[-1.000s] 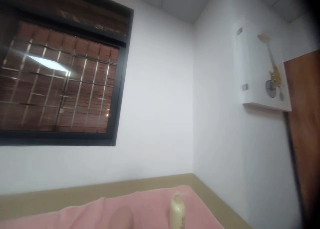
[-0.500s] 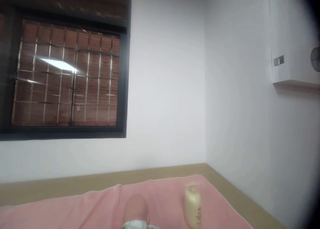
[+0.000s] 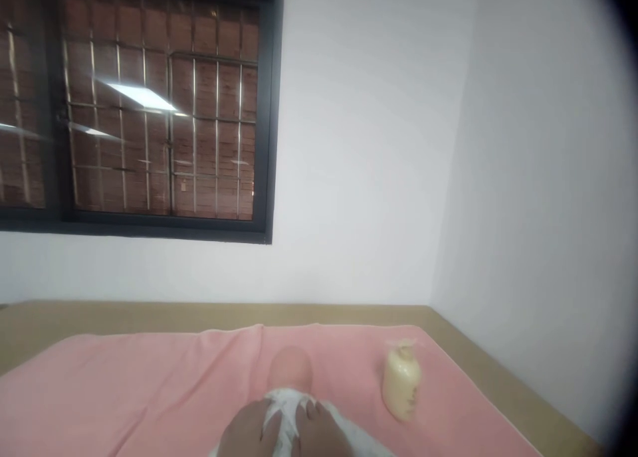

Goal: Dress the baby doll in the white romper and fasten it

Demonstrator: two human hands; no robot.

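At the bottom middle lies a small figure, seemingly a baby doll, with a round bald head [image 3: 292, 369] away from me and a white garment [image 3: 288, 400] below it. My left hand [image 3: 246, 432] is on the left side of this garment, its fingers bent and closed on the white cloth. On the other side, my right hand [image 3: 323, 432] also has its fingers curled on the cloth, close to the left hand. The lower parts of both hands and most of the figure are cut off by the frame's bottom edge.
A pale yellow pump bottle [image 3: 401, 384] stands upright to the right of the head. Beneath everything is a pink cloth [image 3: 164, 370], slightly creased, over a tan surface [image 3: 349, 314]. White walls [image 3: 369, 145] and a dark-framed barred window [image 3: 272, 178] rise behind.
My view has tilted down and turned left, so the window and walls sit higher. Both hands now show on the white garment; neither was visible before.
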